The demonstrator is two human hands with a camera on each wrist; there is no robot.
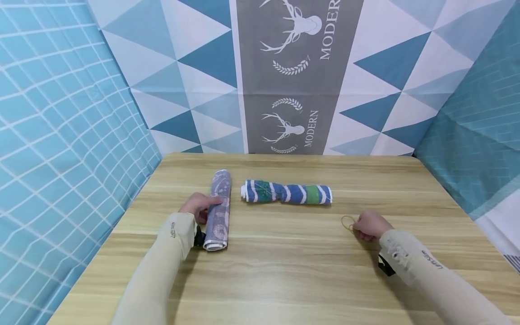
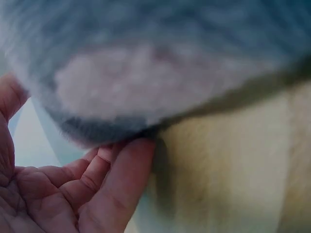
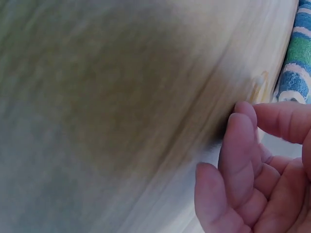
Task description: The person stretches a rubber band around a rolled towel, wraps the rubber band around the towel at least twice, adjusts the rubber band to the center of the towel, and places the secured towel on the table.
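My left hand (image 1: 199,205) holds a rolled greyish-purple patterned towel (image 1: 219,212) from its left side, a finger lying over the top. In the left wrist view the towel (image 2: 146,82) fills the upper part, blurred, with fingertips against its underside. Over on the right, my right hand (image 1: 370,225) pinches a thin yellow rubber band (image 1: 347,222), whose loop sticks out to the left just above the table. Between the hands, farther back, lies a rolled blue, green and white striped towel (image 1: 304,194), drawn in at its middle.
The rolls lie on a wood-grain table (image 1: 276,275). Behind it hangs a cloth with triangles and a deer print (image 1: 284,126). A blue tiled-pattern sheet (image 1: 61,135) borders the left side, and a teal sheet (image 1: 475,126) the right.
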